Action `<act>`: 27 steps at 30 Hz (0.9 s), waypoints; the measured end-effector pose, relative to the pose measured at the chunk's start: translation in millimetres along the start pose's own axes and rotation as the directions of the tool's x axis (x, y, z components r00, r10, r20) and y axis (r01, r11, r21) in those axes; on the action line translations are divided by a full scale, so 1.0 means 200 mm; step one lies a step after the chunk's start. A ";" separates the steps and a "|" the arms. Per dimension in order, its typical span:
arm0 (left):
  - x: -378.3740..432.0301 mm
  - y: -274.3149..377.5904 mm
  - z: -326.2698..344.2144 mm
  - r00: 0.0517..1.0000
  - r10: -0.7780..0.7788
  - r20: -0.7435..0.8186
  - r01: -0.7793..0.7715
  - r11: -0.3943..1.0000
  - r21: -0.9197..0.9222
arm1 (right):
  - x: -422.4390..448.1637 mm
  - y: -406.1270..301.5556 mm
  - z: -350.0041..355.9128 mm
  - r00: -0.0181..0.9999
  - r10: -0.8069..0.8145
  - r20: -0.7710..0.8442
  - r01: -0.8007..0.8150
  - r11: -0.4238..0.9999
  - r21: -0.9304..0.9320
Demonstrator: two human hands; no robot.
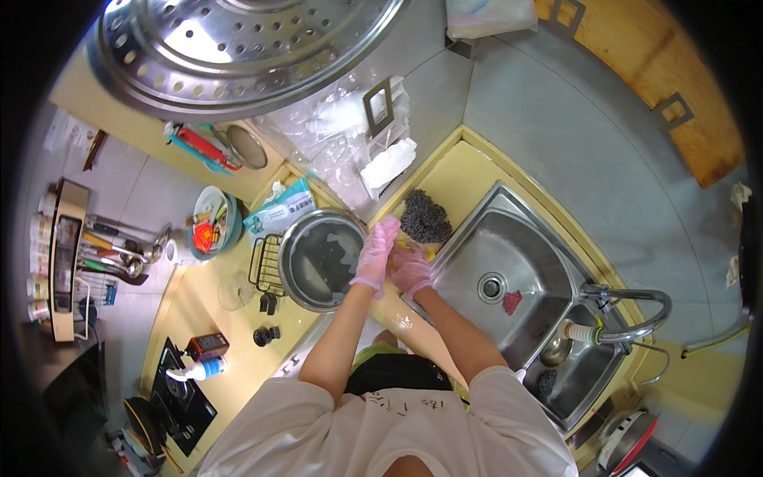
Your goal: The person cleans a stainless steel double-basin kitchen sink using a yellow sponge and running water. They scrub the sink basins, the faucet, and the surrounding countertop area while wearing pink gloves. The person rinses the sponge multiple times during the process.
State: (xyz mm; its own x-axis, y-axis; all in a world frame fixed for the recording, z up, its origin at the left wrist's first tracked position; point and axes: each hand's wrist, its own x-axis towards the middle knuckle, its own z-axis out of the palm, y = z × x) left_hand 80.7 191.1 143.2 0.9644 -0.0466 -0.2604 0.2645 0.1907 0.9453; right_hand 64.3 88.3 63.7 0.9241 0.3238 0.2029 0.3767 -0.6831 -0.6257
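Both of my hands wear thin pink translucent gloves and are close together over the counter, between a round metal pot and the sink. My left hand (377,253) is beside the pot (286,262), its fingers extended together; whether it holds anything cannot be told. My right hand (410,266) lies at the sink's left rim, bent around something yellow (428,254) of which only small parts show. Just beyond the hands sits a dark grey clump of curly scouring material (425,217). The pot has a grey interior with pale patches.
The steel double sink (530,256) with its curved faucet (656,316) lies to the right. A black wire rack (266,262), a blue-and-white packet (280,208) and a bowl of small items (235,229) stand left. A large perforated steel steamer tray (238,71) hangs into view above.
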 end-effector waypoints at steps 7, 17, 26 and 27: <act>-0.33 0.27 -0.09 0.989 0.066 -0.133 -0.098 0.965 -0.244 | -0.11 -0.27 0.05 0.945 0.133 0.299 -0.114 0.990 -0.080; -0.61 -0.38 0.03 0.978 0.030 -0.206 -0.022 0.999 0.039 | -0.64 -0.19 0.13 0.988 -0.112 0.102 0.133 0.965 -0.227; -0.96 -0.86 0.36 0.903 -0.387 0.185 0.411 0.904 -0.114 | -1.37 -0.15 -0.31 0.988 0.149 -0.051 -0.156 0.971 -0.181; -1.02 -0.84 0.43 0.837 -0.484 0.256 0.539 0.808 -0.238 | -1.47 -0.13 -0.35 0.981 0.177 -0.073 -0.188 0.964 -0.186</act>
State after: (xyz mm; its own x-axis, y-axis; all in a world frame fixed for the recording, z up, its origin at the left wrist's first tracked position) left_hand -160.1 83.3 54.1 0.6809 -0.3818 -0.6250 0.7323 0.3622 0.5766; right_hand -212.9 -34.7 73.4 0.9784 0.1486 0.1434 0.2013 -0.8415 -0.5014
